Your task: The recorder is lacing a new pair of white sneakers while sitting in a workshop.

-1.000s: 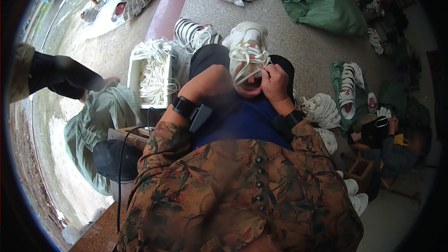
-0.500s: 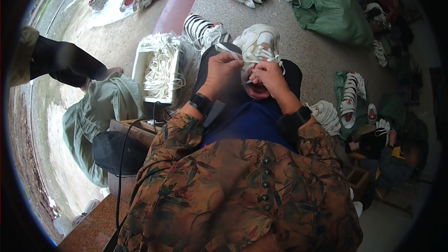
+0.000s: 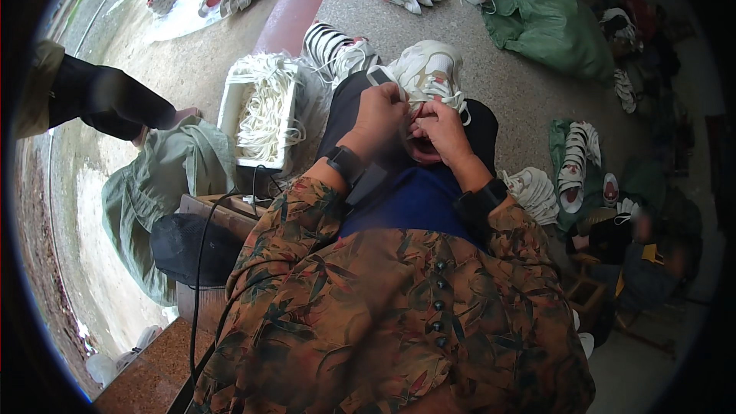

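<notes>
A white and beige sneaker rests between my knees, toe pointing away, its reddish lining showing at the opening. White shoelace runs partly through its eyelets. Closed at the left of the shoe's opening, my left hand grips a stretch of flat white shoelace that loops above the knuckles. My right hand is pinched at the tongue and eyelet edge, its fingertips close to the left hand's. What those right fingertips hold is too small to make out.
A white foam box of loose white laces stands at left. Beyond my knees are several stacked shoes. Green sacks lie at far right, with more shoe stacks near my right. Another person's leg is at left; a black cap lies nearby.
My left hand has shifted slightly right and down, nearer my right hand. The lace at its fingers now forms a loop above it. My right hand stays at the shoe's opening.
</notes>
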A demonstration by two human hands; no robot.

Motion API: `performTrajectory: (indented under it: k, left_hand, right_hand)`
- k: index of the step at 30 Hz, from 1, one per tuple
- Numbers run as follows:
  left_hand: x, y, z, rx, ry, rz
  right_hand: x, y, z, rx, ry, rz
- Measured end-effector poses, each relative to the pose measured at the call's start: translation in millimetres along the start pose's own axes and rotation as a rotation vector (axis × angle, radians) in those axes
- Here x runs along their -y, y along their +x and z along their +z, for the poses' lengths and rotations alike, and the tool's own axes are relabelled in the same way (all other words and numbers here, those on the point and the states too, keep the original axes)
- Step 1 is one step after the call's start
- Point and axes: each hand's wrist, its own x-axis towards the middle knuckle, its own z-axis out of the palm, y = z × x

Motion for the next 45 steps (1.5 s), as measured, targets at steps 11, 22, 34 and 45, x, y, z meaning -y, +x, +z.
performTrajectory:
  k: [11, 22, 34, 45]
  left_hand:
    - [-2.9, 1.9, 6.6, 0.044, 0.411, 0.196]
    - [3.7, -9.1, 9.9, 0.065, 0.535, 0.429]
    - [0.0, -11.3, 10.3, -0.048, 0.137, 0.083]
    - [12.8, -6.0, -6.3, 0.038, -0.356, -0.042]
  right_hand:
    - [-9.1, -1.2, -3.7, 0.053, 0.129, -0.090]
    - [-20.1, 19.4, 5.4, -0.309, -0.766, -0.444]
    - [-8.5, -44.9, -33.3, 0.433, -1.019, -0.687]
    - [-28.0, -38.9, -43.3, 0.027, -0.983, -0.876]
